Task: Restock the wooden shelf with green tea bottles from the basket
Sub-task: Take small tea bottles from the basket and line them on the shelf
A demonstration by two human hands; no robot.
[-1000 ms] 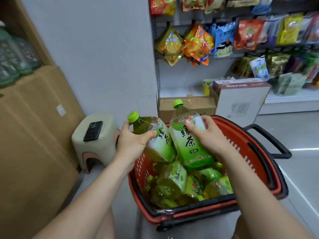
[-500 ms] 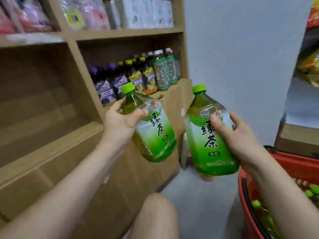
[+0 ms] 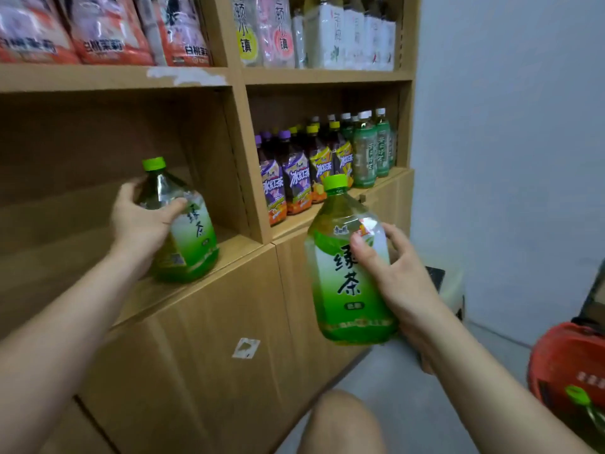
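Since half a second ago, the left hand [image 3: 140,221] has carried its clear plastic green tea bottle with a lime-green cap [image 3: 188,237] out of mid-air and into the left-of-centre compartment of the light wooden shelf [image 3: 244,178]. That bottle stands nearly upright, its base at the front edge of the shelf board; whether it rests on the wood cannot be told. The left fingers and thumb wrap its upper body just below the neck.

At centre right, the right hand [image 3: 401,283] grasps a second green tea bottle [image 3: 343,280] by its side, thumb across the white and green label. It hangs upright in front of the closed cabinet doors [image 3: 209,339], below and apart from the shelf board.

Right of the divider, a row of dark drink bottles with purple and yellow caps [image 3: 294,181] fills the next compartment, with pale green white-capped bottles [image 3: 370,149] behind them. Pink and white snack bags [image 3: 98,27] line the top of the frame. The red plastic basket [image 3: 563,362] sits on the floor at the lower right edge, one green cap showing inside. A bare knee [image 3: 340,424] shows at bottom centre.
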